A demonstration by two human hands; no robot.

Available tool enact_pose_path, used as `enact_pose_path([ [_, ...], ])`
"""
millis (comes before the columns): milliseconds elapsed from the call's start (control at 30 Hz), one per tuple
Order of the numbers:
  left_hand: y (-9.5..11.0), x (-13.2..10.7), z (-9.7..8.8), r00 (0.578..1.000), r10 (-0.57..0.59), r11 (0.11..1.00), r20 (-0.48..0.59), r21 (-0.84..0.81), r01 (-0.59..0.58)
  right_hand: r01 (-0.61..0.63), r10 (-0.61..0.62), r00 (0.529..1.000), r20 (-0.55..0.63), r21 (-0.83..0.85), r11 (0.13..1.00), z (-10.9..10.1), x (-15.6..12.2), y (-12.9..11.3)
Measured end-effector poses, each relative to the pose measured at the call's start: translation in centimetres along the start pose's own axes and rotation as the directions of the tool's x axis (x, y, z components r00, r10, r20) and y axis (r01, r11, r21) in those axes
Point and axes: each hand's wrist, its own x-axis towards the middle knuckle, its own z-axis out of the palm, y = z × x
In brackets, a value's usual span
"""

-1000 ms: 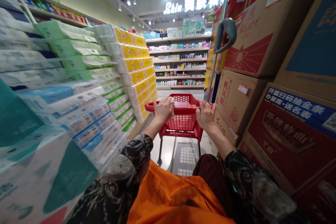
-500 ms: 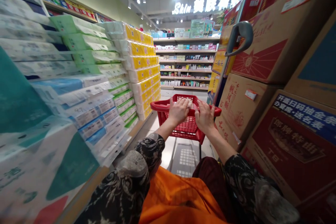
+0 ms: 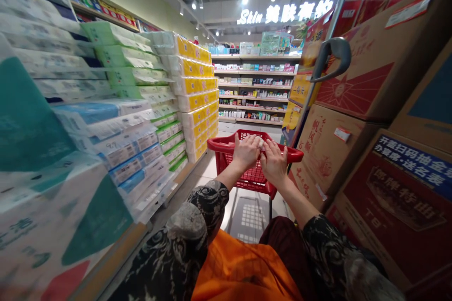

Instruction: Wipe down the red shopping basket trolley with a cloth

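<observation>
Head view, left to right:
- Paper-roll packs stacked along my left.
- My left hand over the red cart's rim, fingers curled inward.
- A small white scrap at my fingertips; which hand holds it, I cannot tell.
- My right hand close beside, fingers narrow, near the rim.
- Cartons stacked along my right.

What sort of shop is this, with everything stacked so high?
Probably a supermarket aisle. There are white-and-yellow plastic-wrapped tissue packs stacked on one side, brown cardboard cartons with red printing piled on the other, wooden-edged shelves of small boxed toiletries ahead, and a red plastic shopping cart in front.
</observation>
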Motion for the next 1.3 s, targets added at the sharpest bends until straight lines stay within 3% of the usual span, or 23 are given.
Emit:
enact_pose_path([
  [100,-2.9,-1.0,-0.6,0.997,-0.077,0.997,-0.012,0.01,0.077,-0.015,0.015,1.0,-0.002,-0.007,1.0,0.0,-0.2,0.1],
  [233,-8.3,-2.6,-1.7,0.952,-0.307,0.95,0.0,0.053,0.307,-0.054,0.054,0.998,-0.024,0.022,0.998,0.5,-0.4,0.3],
  [367,-10.5,-3.0,-1.9,0.937,-0.348,0.932,0.011,0.116,0.345,-0.015,0.016,1.0,-0.022,0.08,0.997,1.0,-0.6,0.7],
  [633,-7.8,-3.7,-2.1,0.949,-0.316,0.936,-0.021,0.157,0.315,0.02,-0.018,1.0,-0.019,0.105,0.994,1.0,-0.4,3.5],
  [767,-5.6,-4.3,-2.3,0.962,-0.268,0.95,-0.042,0.151,0.271,-0.049,0.049,0.999,-0.004,0.077,0.996,0.8,0.3,4.8],
  [867,-3.9,-4.7,-2.3,0.983,-0.177,0.979,-0.052,0.092,0.181,-0.1,0.1,0.995,0.012,0.045,0.994,0.7,0.5,3.5],
  [1033,-3.1,-5.1,-2.6,0.998,-0.04,0.999,-0.038,0.022,0.041,0.068,-0.079,0.993,0.087,0.122,0.99,0.4,0.2,-1.1],
  [1133,-4.3,-5.2,-2.8,0.993,-0.113,0.993,-0.022,-0.019,0.113,0.072,-0.087,0.993,0.08,0.175,0.982,0.3,0.0,-2.0],
  [1233,-5.3,-5.1,-2.4,0.967,-0.253,0.962,-0.004,-0.105,0.251,0.021,-0.035,0.997,0.065,0.197,0.98,0.4,-0.3,-1.3],
  [1300,-4.9,-4.8,-1.8,0.961,-0.276,0.95,-0.008,-0.151,0.272,-0.023,0.012,0.998,0.06,0.193,0.981,0.7,-0.5,-0.6],
])
